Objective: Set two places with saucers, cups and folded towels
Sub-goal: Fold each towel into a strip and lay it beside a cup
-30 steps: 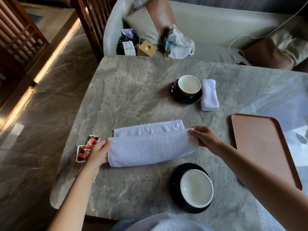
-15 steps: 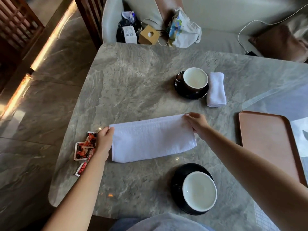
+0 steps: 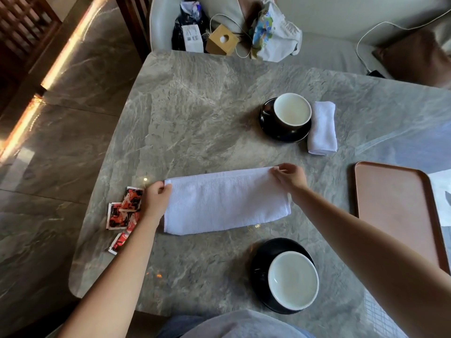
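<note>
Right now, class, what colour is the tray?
The tray is reddish brown, shown in the head view.

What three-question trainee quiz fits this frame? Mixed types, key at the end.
1. True or false: the far cup sits on a saucer with a folded towel right beside it.
2. Where do the left hand and right hand hold the long towel? A) its far corners B) its near corners C) its middle
3. Short answer: what does the place at the near cup lack to match the far place?
Key: 1 true. 2 A. 3 a folded towel beside it.
</note>
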`<control>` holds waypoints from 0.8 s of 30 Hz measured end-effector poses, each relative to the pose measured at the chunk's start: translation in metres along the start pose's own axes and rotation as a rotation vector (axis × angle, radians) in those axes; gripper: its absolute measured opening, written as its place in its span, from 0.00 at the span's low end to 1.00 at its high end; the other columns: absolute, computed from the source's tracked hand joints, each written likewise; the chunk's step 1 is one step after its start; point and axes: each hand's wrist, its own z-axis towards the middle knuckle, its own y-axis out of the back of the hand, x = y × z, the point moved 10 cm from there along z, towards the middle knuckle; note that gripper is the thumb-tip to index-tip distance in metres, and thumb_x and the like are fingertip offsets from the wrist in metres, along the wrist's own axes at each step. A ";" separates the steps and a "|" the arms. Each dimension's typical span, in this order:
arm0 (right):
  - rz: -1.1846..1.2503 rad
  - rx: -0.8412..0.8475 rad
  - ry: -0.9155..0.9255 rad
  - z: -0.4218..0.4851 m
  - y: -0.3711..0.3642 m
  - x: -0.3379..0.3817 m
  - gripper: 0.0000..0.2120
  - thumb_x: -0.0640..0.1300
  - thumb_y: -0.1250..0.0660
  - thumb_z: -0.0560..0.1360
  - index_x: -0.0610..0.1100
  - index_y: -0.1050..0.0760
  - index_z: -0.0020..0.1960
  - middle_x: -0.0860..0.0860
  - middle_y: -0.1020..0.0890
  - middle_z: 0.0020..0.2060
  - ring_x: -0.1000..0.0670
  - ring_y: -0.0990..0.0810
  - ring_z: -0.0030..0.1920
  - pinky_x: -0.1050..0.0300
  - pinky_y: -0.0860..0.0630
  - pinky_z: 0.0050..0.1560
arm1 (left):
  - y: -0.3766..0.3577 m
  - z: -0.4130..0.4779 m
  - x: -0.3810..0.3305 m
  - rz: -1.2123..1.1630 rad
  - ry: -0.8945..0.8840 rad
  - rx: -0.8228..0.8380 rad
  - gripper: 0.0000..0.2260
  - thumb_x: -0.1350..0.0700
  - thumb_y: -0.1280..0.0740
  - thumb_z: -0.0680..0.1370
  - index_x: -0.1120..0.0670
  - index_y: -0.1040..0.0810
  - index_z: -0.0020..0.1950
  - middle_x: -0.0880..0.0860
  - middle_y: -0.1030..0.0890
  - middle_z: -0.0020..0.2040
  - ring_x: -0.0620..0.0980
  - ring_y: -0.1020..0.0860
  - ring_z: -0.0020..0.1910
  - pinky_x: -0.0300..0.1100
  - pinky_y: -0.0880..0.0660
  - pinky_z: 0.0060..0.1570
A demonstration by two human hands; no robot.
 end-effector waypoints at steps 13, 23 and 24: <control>-1.036 0.498 0.931 -0.119 -0.150 0.041 0.32 0.57 0.48 0.80 0.47 0.57 0.78 0.51 0.54 0.78 0.50 0.58 0.78 0.44 0.61 0.75 | -0.115 -0.068 -0.043 0.814 -0.613 0.216 0.33 0.51 0.41 0.77 0.51 0.55 0.77 0.45 0.60 0.76 0.47 0.58 0.77 0.50 0.62 0.73; -1.139 0.353 0.842 -0.068 -0.061 -0.008 0.39 0.69 0.59 0.74 0.50 0.70 0.75 0.54 0.64 0.76 0.52 0.65 0.76 0.46 0.60 0.77 | -0.051 -0.045 0.008 0.978 -0.501 0.160 0.42 0.26 0.67 0.68 0.51 0.68 0.74 0.47 0.67 0.75 0.45 0.67 0.74 0.49 0.61 0.74; -1.142 0.358 0.815 -0.066 -0.053 -0.012 0.39 0.69 0.60 0.74 0.50 0.70 0.75 0.54 0.64 0.76 0.53 0.66 0.76 0.46 0.60 0.77 | -0.049 -0.045 0.009 0.994 -0.484 0.160 0.42 0.26 0.69 0.67 0.51 0.70 0.73 0.47 0.69 0.74 0.45 0.69 0.73 0.51 0.61 0.74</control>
